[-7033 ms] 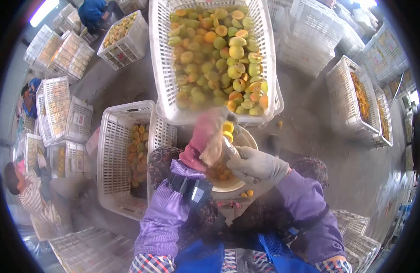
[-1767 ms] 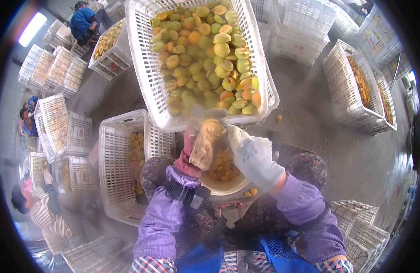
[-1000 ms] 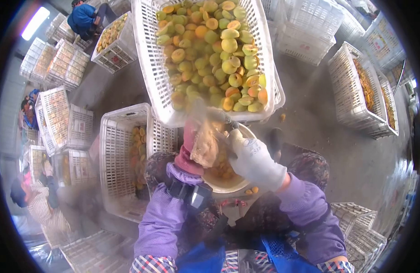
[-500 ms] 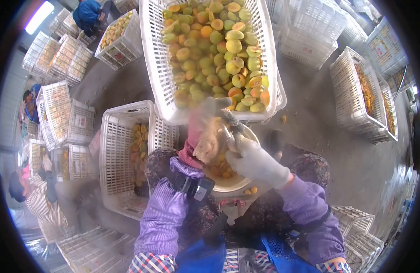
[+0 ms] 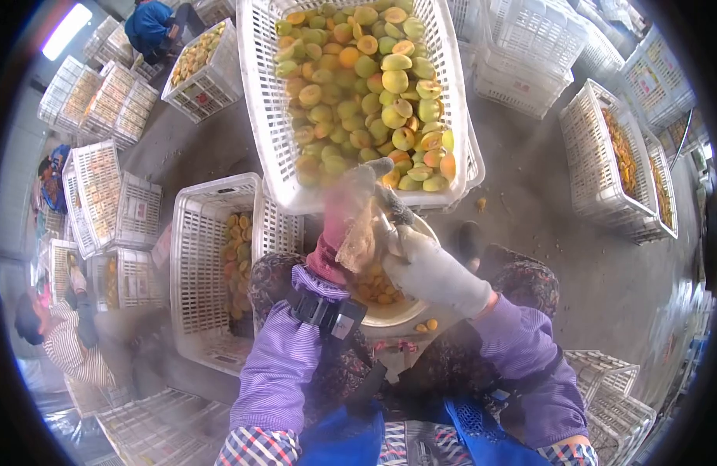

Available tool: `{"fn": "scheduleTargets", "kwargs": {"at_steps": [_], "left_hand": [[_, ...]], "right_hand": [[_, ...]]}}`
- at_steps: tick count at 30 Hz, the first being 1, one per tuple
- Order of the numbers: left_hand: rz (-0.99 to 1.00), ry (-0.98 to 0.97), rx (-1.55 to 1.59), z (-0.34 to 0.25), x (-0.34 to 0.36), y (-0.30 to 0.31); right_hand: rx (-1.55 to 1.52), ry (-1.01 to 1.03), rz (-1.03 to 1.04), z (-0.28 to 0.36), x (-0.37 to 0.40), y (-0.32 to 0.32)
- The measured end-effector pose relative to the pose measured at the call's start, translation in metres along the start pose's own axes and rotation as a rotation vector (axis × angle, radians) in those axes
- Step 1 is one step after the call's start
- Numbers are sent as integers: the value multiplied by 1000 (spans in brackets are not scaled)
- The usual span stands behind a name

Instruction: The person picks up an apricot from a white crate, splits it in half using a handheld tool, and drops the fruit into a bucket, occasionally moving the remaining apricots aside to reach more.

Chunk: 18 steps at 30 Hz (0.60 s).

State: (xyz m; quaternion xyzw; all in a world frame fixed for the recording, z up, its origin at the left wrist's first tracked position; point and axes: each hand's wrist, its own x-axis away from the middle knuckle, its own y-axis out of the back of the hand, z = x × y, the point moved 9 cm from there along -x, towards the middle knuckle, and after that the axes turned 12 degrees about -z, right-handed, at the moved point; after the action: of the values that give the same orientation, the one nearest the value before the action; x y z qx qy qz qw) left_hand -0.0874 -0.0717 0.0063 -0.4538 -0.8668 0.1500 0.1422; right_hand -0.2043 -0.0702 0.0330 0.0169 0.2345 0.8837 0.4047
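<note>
Gloved and partly blurred, my left hand (image 5: 354,213) is above the round basin (image 5: 401,314), its fingers closed round something I cannot make out. My right hand (image 5: 428,268), in a pale glove, is pinched close beside it, with a small metal tool (image 5: 387,225) between its fingers. The tool's tip meets my left hand's fingers. Orange fruit pieces (image 5: 378,287) lie in the basin below. Just beyond both hands stands a white crate (image 5: 257,101) of halved green and orange fruit (image 5: 358,93).
A white crate (image 5: 199,272) with some fruit stands left of my knees. Filled crates (image 5: 607,163) are at the right, stacked crates (image 5: 521,54) behind. Two fruit pieces (image 5: 427,325) lie near the basin. Co-workers (image 5: 71,334) (image 5: 152,29) sit at the left and far left.
Both hands stay together above the basin, with only slight shifts of the fingers and wrists. The view has moved a little. At the left, a co-worker's arm has shifted slightly.
</note>
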Motion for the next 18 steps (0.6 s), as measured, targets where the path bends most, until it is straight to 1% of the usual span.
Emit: {"fn": "scheduleTargets", "kwargs": {"at_steps": [1,2,4,5,7,10,13,15,16,17,18], "left_hand": [[-7,41,31,5,-1,2],[-16,81,62,10,-1,4],[-41,305,269,16,7,-7],[5,321,253,12,12,-13],[95,341,227,-1,17,-19],[115,131,88,-19,17,-15],[10,-9,-12,-11,7,8],[-78,-97,-69,-10,1,22],[-112,-90,-52,-15,-2,29],[-146,-84,-35,-19,-6,36],[-180,-79,-17,-28,-8,40]], "right_hand": [[104,205,-84,10,1,1],[110,217,-56,5,3,-1],[119,230,-16,8,3,-3],[12,51,84,-3,5,-7],[-197,-298,284,2,7,-9],[-295,-519,428,3,13,-14],[-537,-594,491,-1,19,-29],[-305,-467,396,3,10,-20],[-181,-400,347,5,4,-12],[64,34,197,6,1,-6],[170,37,233,-3,7,-6]]}}
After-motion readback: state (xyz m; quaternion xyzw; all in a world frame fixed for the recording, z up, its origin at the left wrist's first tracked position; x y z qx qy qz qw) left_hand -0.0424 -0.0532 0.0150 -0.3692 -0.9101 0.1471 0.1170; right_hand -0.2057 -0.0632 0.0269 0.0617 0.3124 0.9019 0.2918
